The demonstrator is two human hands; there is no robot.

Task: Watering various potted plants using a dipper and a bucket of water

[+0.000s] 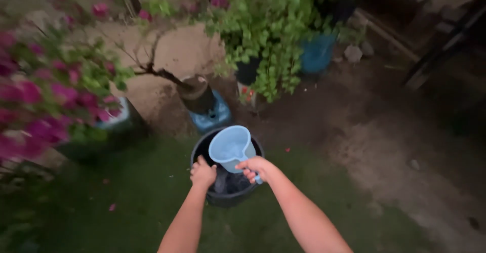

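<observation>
The right hand (254, 168) had its grip closed around the handle of a light blue jug (231, 148), which stood tilted over a black bucket (226, 196) on the grass (126, 202). The handle itself was mostly hidden by the fingers. The left hand (203, 173) rested on the bucket's near rim, fingers curled over the edge. What was inside the bucket was dark and hard to make out. Behind it stood a small bare tree in a blue pot (211, 115), and pink flowers (45, 101) at the left were blurred.

No packages, labels, signs or screens are visible.
</observation>
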